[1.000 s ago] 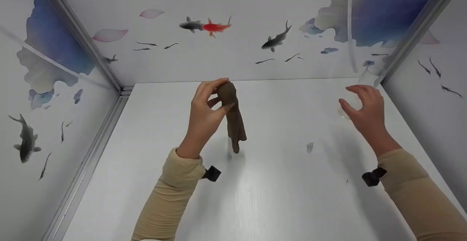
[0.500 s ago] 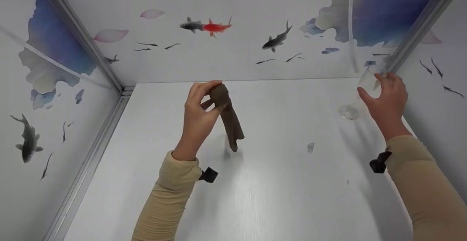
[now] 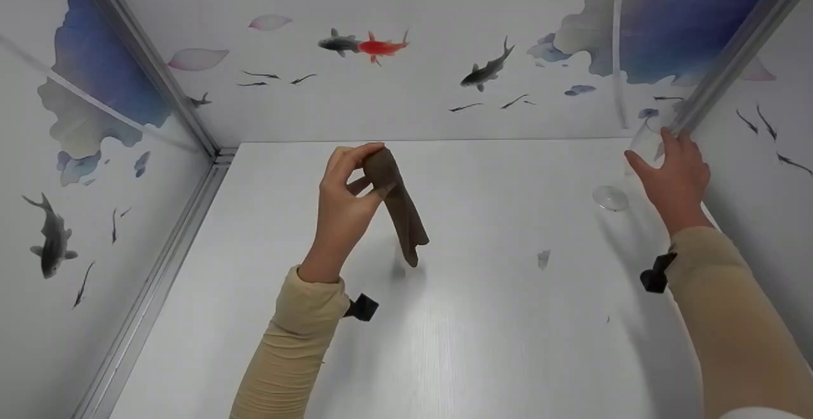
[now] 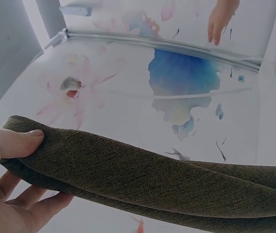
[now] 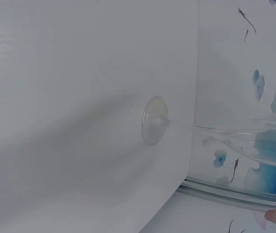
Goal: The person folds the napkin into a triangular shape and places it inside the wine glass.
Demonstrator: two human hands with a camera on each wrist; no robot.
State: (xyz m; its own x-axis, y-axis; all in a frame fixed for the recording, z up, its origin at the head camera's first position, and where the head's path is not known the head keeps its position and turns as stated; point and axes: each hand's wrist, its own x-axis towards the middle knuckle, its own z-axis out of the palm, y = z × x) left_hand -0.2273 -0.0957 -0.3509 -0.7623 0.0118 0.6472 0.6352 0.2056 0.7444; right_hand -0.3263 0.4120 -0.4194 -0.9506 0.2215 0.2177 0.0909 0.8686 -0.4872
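My left hand pinches the upper end of a folded brown cloth between thumb and fingers. The cloth hangs down over the table; its woven surface fills the lower part of the left wrist view. At the far right stands a clear stemmed glass, tall and narrow, upright on its round foot. Beside its bowl, my right hand has thumb and fingers spread apart. In the right wrist view, only a bit of that hand shows at the lower right, close to the bowl.
A white table lies below both hands. Printed walls enclose it at the back, left and right, with a metal corner rail close behind the glass. A small grey mark shows on the tabletop.
My right hand has moved right and farther back, from in front of the glass's foot to beside its bowl. My left hand has shifted slightly left with the cloth.
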